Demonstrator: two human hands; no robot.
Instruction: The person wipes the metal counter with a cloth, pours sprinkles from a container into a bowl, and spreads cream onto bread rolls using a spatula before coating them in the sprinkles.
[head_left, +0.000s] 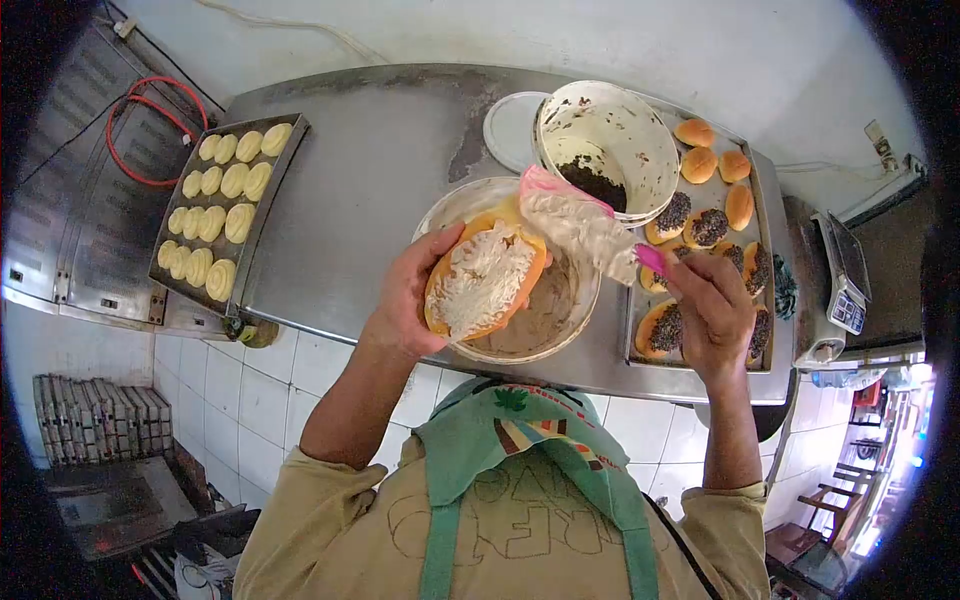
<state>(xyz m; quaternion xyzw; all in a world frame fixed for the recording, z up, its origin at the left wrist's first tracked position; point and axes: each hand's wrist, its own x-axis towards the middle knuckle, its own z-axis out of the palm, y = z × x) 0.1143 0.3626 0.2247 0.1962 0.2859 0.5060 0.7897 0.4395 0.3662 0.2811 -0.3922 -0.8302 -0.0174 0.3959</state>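
My left hand (pixel 402 292) holds up a golden bun (pixel 436 310) whose upward face is spread with pale, ridged cream. In my right hand (pixel 718 312), the fingers pinch the bright pink handle of a spatula (pixel 585 238). Pale brownish cream thickly coats its blade, leaving only a pink edge bare. The blade is just right of the bun, over the rim of a wide white tub (pixel 590 300). Similar cream lines the inside of this tub, partly hidden behind the bun and my left hand.
A white bucket (pixel 645 130) with dark sprinkles stands behind the tub, beside a round white lid (pixel 510 132). On the right, a metal tray (pixel 764 210) holds plain and sprinkle-topped buns. A tray of pale dough swirls (pixel 236 180) sits at left. A scale (pixel 845 270) stands far right.
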